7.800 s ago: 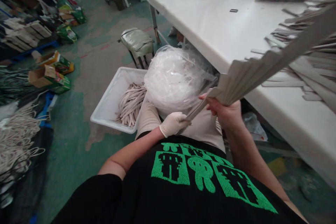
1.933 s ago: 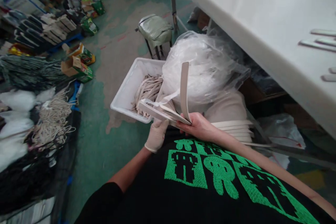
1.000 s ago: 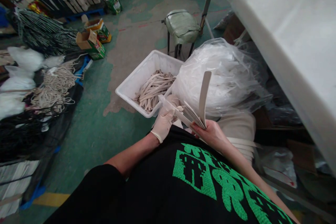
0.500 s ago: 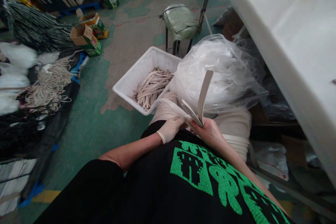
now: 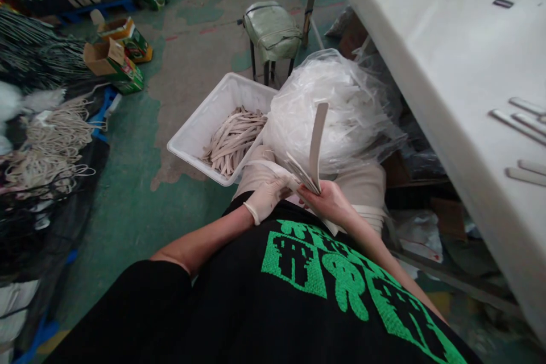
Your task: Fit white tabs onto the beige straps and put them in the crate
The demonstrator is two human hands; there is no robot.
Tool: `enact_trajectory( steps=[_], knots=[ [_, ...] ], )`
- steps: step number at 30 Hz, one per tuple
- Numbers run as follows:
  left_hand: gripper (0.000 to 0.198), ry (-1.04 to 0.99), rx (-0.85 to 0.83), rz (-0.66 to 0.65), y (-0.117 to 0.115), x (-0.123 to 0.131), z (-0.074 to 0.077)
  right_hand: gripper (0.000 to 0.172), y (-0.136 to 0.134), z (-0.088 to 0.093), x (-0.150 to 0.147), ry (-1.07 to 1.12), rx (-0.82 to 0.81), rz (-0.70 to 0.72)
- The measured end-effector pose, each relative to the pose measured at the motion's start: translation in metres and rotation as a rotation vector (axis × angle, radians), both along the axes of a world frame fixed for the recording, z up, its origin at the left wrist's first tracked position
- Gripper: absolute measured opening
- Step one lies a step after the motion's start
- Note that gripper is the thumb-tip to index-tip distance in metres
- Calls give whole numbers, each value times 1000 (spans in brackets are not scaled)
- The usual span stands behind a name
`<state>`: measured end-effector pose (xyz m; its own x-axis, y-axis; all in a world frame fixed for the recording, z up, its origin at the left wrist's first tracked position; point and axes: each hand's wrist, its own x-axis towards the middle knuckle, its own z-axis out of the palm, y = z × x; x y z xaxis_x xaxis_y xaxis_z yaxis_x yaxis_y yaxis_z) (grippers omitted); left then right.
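While looking down at both hands, gripped a fanned sheaf of flat beige strips [image 5: 302, 170] in the bare right hand [image 5: 326, 202], fingers closed snugly around its lower end, one strip curving upright just above the fingertips. Steadied the near side of the sheaf with the white latex-gloved left hand [image 5: 268, 199], fingers almost closed and touching the strips. Just ahead of the fingers, a white plastic crate [image 5: 200, 125] heaped with more loose beige strips [image 5: 232, 141], pressed beside a bulging clear plastic bag [image 5: 328, 119]. Well to the right of the fingers, a long white table [image 5: 426, 68] with a few pale strips [image 5: 518, 119] lying on it. Well to the left of the fingers, beyond the crate, a tangle of pale cord [image 5: 46, 153] on the floor.
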<state>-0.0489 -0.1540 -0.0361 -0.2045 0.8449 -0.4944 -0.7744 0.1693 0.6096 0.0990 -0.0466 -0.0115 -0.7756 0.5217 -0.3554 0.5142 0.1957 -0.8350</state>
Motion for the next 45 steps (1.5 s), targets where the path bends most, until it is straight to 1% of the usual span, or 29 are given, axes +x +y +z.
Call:
enact_trajectory(
  steps=[3,5,7,9,11,12,13,15,18,23,25,28,29,31,34,36,38,40,43,44,45],
  knots=[
    [30,50,-14,107,1,-17,4,38,1,5,15,-19,-72,-4],
    [30,46,-29,120,1,-22,6,39,0,7,24,-17,-94,-31],
    [29,21,-30,79,2,-17,6,40,0,7,25,3,-63,-45],
    [30,-7,-21,-25,4,-4,5,41,0,5,20,30,-32,-57],
    [33,-19,-14,-124,6,8,3,41,2,3,13,56,-51,-86],
    [35,-18,-11,-148,7,11,3,40,3,2,11,65,-75,-104],
    [35,-13,-7,-150,8,12,4,40,4,2,11,73,-100,-116],
    [33,2,6,-116,9,9,6,38,5,1,15,92,-138,-112],
    [32,12,11,-76,8,3,8,39,4,1,25,120,-157,-110],
    [33,1,-3,-153,9,10,8,41,2,0,22,170,-191,-156],
    [30,0,-11,-175,10,11,14,40,4,-1,19,214,-209,-238],
    [27,-10,-29,-164,9,6,26,36,9,-4,21,311,-182,-376],
    [28,-13,-33,-162,8,4,29,34,11,-5,22,348,-166,-385],
    [29,-13,-35,-168,7,2,31,30,11,-7,24,412,-137,-318],
    [28,25,-15,-201,7,7,23,24,8,-9,22,480,-83,-123],
    [27,69,13,-244,8,13,15,22,5,-10,19,489,-44,-52],
    [26,92,33,-276,9,17,9,23,2,-10,16,446,-13,-72],
    [28,46,20,-315,8,17,4,26,2,-9,15,382,26,-127],
    [41,-180,-96,-453,5,8,-2,29,4,-5,18,319,35,-160],
    [47,-259,-159,-471,4,2,-6,30,5,-3,20,308,13,-172],
    [51,-316,-228,-443,4,-5,-11,31,6,0,24,298,-17,-189]
  ],
)
